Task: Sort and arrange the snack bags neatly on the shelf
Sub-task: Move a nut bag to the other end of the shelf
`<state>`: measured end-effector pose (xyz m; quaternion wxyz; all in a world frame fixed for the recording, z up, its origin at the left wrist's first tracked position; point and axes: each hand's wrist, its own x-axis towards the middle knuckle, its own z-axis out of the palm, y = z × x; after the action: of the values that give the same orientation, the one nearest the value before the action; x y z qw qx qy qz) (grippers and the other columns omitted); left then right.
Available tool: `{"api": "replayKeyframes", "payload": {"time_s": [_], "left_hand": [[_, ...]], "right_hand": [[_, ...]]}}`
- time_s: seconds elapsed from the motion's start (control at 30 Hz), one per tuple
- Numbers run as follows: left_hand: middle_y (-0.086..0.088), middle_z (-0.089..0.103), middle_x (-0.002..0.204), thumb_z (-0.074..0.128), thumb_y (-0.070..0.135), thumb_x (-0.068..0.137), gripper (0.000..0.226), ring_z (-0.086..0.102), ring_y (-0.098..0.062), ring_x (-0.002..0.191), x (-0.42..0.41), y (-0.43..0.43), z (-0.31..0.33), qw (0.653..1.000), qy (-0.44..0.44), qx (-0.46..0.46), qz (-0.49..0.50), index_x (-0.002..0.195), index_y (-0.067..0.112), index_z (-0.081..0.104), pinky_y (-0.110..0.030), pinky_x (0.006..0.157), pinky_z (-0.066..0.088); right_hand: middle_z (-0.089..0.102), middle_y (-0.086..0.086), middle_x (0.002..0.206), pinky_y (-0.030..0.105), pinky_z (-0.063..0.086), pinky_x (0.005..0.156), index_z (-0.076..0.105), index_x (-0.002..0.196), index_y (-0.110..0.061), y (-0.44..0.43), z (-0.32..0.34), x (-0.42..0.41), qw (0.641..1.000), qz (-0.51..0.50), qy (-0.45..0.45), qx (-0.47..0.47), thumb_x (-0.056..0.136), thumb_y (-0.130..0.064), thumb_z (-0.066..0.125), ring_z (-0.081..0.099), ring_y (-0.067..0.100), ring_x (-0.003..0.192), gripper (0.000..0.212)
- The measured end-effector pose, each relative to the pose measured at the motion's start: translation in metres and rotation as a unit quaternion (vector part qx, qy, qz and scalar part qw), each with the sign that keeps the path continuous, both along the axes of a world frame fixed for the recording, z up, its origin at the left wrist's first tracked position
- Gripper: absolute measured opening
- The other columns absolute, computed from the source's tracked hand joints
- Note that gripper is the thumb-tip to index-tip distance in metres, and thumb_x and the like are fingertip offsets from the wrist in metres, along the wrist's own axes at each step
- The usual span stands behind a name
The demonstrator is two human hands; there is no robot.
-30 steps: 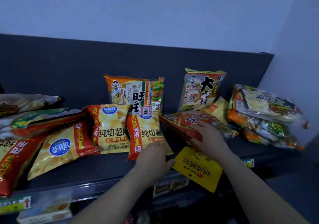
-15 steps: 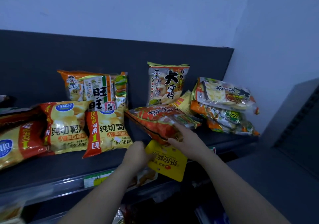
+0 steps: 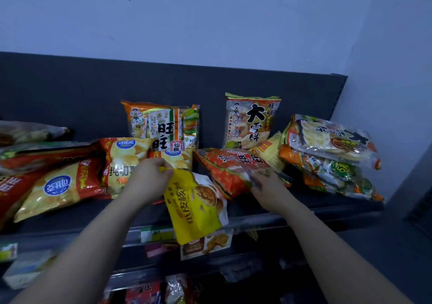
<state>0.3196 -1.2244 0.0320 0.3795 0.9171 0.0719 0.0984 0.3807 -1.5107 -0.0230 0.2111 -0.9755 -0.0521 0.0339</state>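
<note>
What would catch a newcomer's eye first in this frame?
Probably the bright yellow bag at centre, pinched at its top corner by the left hand and hanging past the front edge of the dark shelf. Next, the right hand resting on a tilted orange-red bag just beside it, amid a jumble of toppled snack bags.
</note>
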Motion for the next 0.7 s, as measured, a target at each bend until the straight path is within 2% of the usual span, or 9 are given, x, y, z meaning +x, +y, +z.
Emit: {"api": "replayKeyframes", "payload": {"time_s": [0.13, 0.23, 0.3, 0.37, 0.43, 0.47, 0.57, 0.63, 0.7], "left_hand": [[-0.004, 0.059, 0.072, 0.055, 0.022, 0.097, 0.011, 0.051, -0.019, 0.05, -0.013, 0.027, 0.038, 0.996, -0.065, 0.031, 0.049, 0.098, 0.014, 0.063, -0.025, 0.044, 0.033], [-0.006, 0.061, 0.079, 0.054, 0.023, 0.097, 0.013, 0.048, -0.018, 0.049, -0.01, 0.03, 0.052, 0.992, -0.109, 0.011, 0.066, 0.1, 0.013, 0.063, -0.025, 0.044, 0.032], [-0.011, 0.064, 0.08, 0.054, 0.023, 0.097, 0.016, 0.046, -0.019, 0.048, -0.002, 0.024, 0.054, 0.99, -0.125, -0.02, 0.065, 0.103, 0.011, 0.064, -0.026, 0.045, 0.033], [-0.01, 0.061, 0.072, 0.054, 0.022, 0.098, 0.018, 0.043, -0.018, 0.046, 0.009, 0.015, 0.053, 0.987, -0.14, -0.043, 0.06, 0.103, 0.009, 0.063, -0.026, 0.046, 0.031], [-0.002, 0.055, 0.067, 0.053, 0.022, 0.098, 0.016, 0.04, -0.016, 0.045, 0.022, 0.006, 0.05, 0.985, -0.151, -0.057, 0.057, 0.102, 0.01, 0.062, -0.026, 0.045, 0.03], [-0.001, 0.056, 0.069, 0.052, 0.022, 0.098, 0.014, 0.04, -0.015, 0.045, 0.03, 0.002, 0.049, 0.985, -0.151, -0.066, 0.057, 0.102, 0.012, 0.061, -0.026, 0.045, 0.03], [-0.002, 0.059, 0.079, 0.051, 0.02, 0.099, 0.015, 0.045, -0.016, 0.049, 0.057, -0.005, 0.038, 0.982, -0.139, -0.117, 0.056, 0.102, 0.012, 0.062, -0.026, 0.048, 0.034], [-0.002, 0.058, 0.075, 0.05, 0.02, 0.1, 0.015, 0.044, -0.017, 0.049, 0.076, -0.008, 0.027, 0.982, -0.118, -0.135, 0.052, 0.103, 0.013, 0.062, -0.025, 0.047, 0.033], [-0.007, 0.062, 0.08, 0.05, 0.019, 0.1, 0.014, 0.044, -0.015, 0.05, 0.097, -0.009, 0.014, 0.988, -0.1, -0.108, 0.046, 0.106, 0.013, 0.06, -0.025, 0.045, 0.031]], "right_hand": [[0.042, 0.008, 0.14, 0.031, 0.042, 0.095, 0.061, 0.124, -0.024, 0.009, -0.001, 0.006, 0.999, 0.015, 0.018, -0.027, 0.1, -0.026, 0.04, 0.049, 0.029, 0.119, 0.032], [0.065, 0.005, 0.11, 0.029, 0.042, 0.076, 0.067, 0.104, -0.016, 0.019, 0.0, 0.008, 0.999, 0.037, 0.014, -0.011, 0.099, -0.021, 0.04, 0.058, 0.026, 0.1, 0.027], [0.065, 0.005, 0.099, 0.031, 0.041, 0.07, 0.063, 0.097, -0.014, 0.025, 0.007, 0.009, 0.999, 0.031, 0.01, 0.02, 0.098, -0.02, 0.041, 0.059, 0.026, 0.095, 0.023], [0.063, 0.005, 0.118, 0.032, 0.043, 0.082, 0.061, 0.118, -0.018, 0.03, 0.014, 0.012, 0.998, 0.028, 0.015, 0.047, 0.099, -0.025, 0.043, 0.057, 0.024, 0.107, 0.026], [0.053, 0.005, 0.14, 0.034, 0.041, 0.098, 0.045, 0.142, -0.016, 0.036, 0.022, 0.015, 0.997, 0.02, 0.013, 0.067, 0.1, -0.031, 0.043, 0.05, 0.023, 0.126, 0.045], [0.051, 0.005, 0.141, 0.033, 0.041, 0.098, 0.042, 0.145, -0.014, 0.038, 0.023, 0.018, 0.997, 0.017, 0.009, 0.072, 0.101, -0.033, 0.042, 0.048, 0.024, 0.129, 0.048], [0.057, 0.008, 0.129, 0.029, 0.039, 0.077, 0.046, 0.138, -0.008, 0.038, 0.023, 0.028, 0.999, -0.008, 0.002, 0.05, 0.101, -0.033, 0.041, 0.054, 0.024, 0.113, 0.045], [0.053, 0.009, 0.139, 0.032, 0.042, 0.089, 0.044, 0.14, -0.01, 0.03, 0.02, 0.035, 0.998, -0.039, 0.014, 0.042, 0.101, -0.034, 0.042, 0.051, 0.025, 0.121, 0.046], [0.058, 0.007, 0.132, 0.033, 0.046, 0.094, 0.049, 0.134, -0.016, 0.018, 0.015, 0.041, 0.997, -0.064, 0.031, 0.033, 0.098, -0.036, 0.045, 0.055, 0.027, 0.116, 0.042]]}}
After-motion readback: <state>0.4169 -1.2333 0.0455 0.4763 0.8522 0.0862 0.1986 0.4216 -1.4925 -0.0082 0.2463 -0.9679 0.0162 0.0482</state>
